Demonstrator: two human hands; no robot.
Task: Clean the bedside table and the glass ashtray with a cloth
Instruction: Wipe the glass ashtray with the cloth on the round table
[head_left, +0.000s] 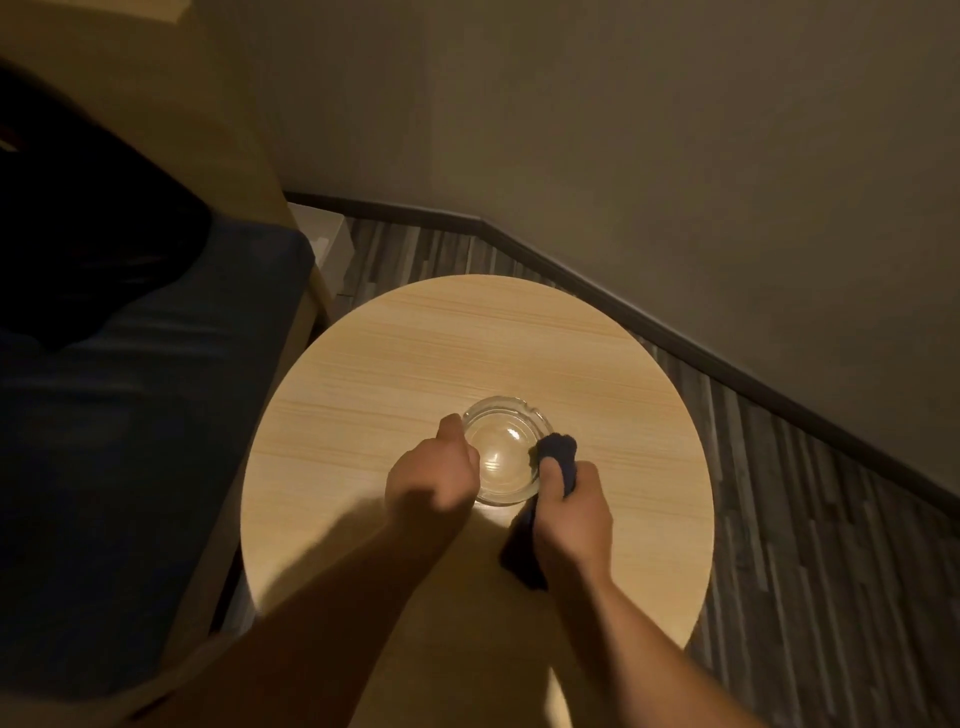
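Standing over the round bench (415, 338), we are cleaning the glass ashtray (506, 449), which is sitting near the middle of its top. Our left hand (434, 475) is grasping the ashtray's left rim to steady it, and our right hand (571, 506) is clenching the dark cloth (558, 452), pressing it on the right rim. If we are pushing too hard there, the smooth glass is probably slipping from the left grip and sliding toward the bench edge.
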